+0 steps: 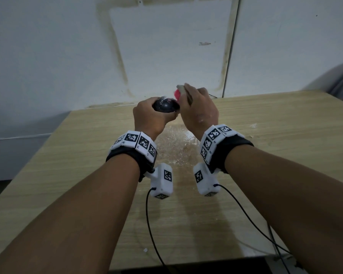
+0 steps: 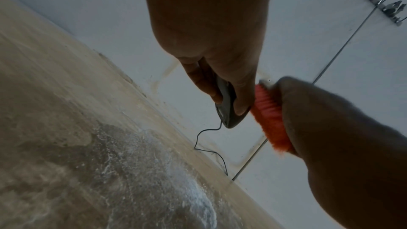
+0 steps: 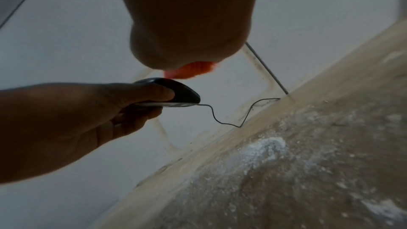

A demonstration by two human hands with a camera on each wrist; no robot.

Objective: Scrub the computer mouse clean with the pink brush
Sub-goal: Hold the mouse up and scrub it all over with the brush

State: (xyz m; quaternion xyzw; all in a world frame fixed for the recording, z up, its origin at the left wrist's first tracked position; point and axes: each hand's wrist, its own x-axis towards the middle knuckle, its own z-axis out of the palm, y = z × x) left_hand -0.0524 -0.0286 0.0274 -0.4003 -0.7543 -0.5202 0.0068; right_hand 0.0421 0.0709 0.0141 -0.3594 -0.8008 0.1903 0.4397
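A black computer mouse (image 1: pixel 164 105) (image 2: pixel 226 109) (image 3: pixel 176 91) is held in the air above the far part of the wooden table (image 1: pixel 265 135). My left hand (image 1: pixel 152 113) (image 3: pixel 123 105) grips it, thumb on one side and fingers curled underneath. My right hand (image 1: pixel 198 109) (image 2: pixel 330 119) grips the pink brush (image 1: pixel 177 93) (image 2: pixel 269 119) (image 3: pixel 191 70), bristles facing the mouse's top and close to it; whether they touch I cannot tell. The mouse's thin black cable (image 2: pixel 209 145) (image 3: pixel 237 116) trails down to the table's back edge.
White powder and a wet-looking smear (image 1: pixel 176 145) (image 3: pixel 259 152) cover the table under my hands. A stained white wall (image 1: pixel 166 46) stands right behind the table. Black cables (image 1: pixel 151 224) hang from my wrist cameras over the near edge. A metal hook rack (image 2: pixel 381 1) is on the wall.
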